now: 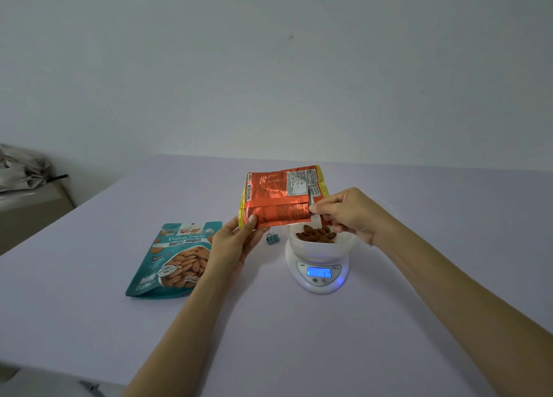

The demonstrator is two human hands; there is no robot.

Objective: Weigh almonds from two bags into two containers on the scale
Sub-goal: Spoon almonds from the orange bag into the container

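Orange foil bag [278, 199], yellow edges; teal pouch [176, 262]; white scale [317, 272], blue display; brown almonds [315, 234]

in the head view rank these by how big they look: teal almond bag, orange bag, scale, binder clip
1. teal almond bag and orange bag: they look about alike. The orange one is held up off the table, so I won't rank them.
2. scale
3. binder clip, smallest by far

Almonds [316, 235] in bowl [320, 251] on scale [318, 287], clip [273, 237] just left, pouch [173, 262] farther left on table [269, 336], bag [278, 199] above bowl.
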